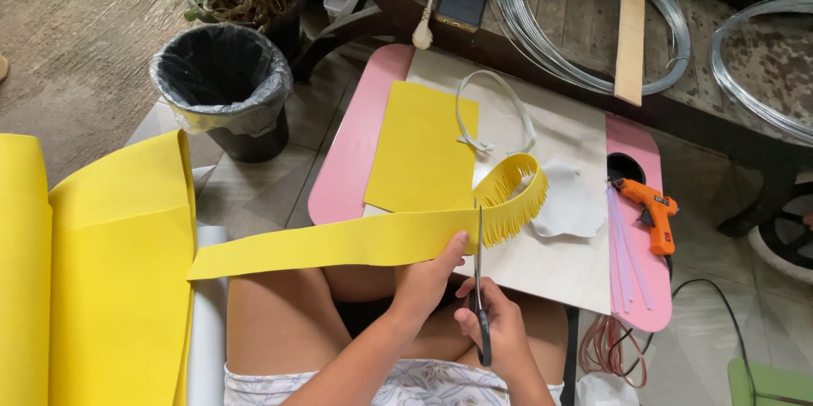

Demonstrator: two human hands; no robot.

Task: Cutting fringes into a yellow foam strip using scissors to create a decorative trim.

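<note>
Head view: left hand (428, 275) pinched shut on the yellow foam strip (339, 245), thumb on top, just beside the scissors (479, 287). Right hand (495, 330) closed through the scissor handles, blades pointing away from the body, barely parted at the strip's near edge. Strip's long axis ran crosswise, uncut length trailing out past the left hand, fringed end (512, 194) curling beyond the blades.

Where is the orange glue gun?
In the head view, the orange glue gun lies on the right side of the pink table, beside a few clear glue sticks and just right of the white cut-out shape.
</note>
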